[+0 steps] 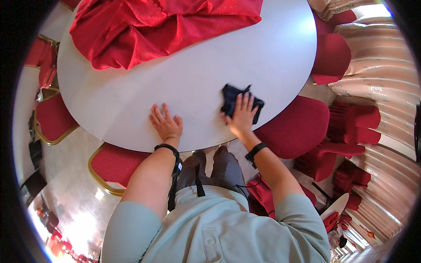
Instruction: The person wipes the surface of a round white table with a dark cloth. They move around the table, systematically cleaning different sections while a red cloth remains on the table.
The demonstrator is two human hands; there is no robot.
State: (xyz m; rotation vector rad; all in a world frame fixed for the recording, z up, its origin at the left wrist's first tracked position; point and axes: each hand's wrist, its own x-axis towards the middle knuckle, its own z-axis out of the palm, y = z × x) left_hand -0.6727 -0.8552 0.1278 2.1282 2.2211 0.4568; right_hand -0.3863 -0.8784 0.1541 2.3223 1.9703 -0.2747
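Note:
My right hand (242, 115) lies flat on a dark cloth (232, 95), pressing it to the white round tabletop (197, 79) near its right front edge. The fingers are spread over the crumpled cloth, and part of it sticks out on both sides of the hand. To the left, my left hand (166, 124) rests palm down on the bare tabletop near the front edge, fingers apart, holding nothing. A bunched red tablecloth (158, 33) covers the far left part of the table, beyond both hands.
Red upholstered chairs stand around the table, one (296, 128) close by my right arm and another (118, 164) by my left forearm. Stacked red chairs (358, 121) are at the right, beside pale patterned curtains (378, 65). A person (337, 238) is far off at the lower right.

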